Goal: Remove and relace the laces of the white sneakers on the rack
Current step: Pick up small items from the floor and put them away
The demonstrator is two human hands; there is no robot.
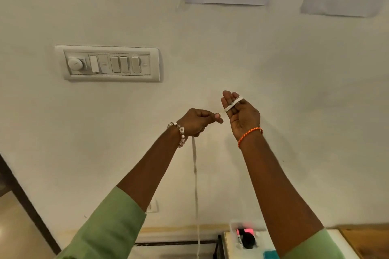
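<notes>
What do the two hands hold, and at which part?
A white shoelace. The left hand pinches its upper part; the lace is wound around the right hand's fingers.

Your two hands are up in front of a bare wall (294, 69); there is open room all around them; the switch plate (107, 63) sticks out up on the left; a white lace (195, 185) hangs straight down between your arms.

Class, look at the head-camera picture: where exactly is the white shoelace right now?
The shoelace is mid-frame before the wall: looped over the right hand's fingers, pinched by the left hand, hanging down between the forearms.
</notes>
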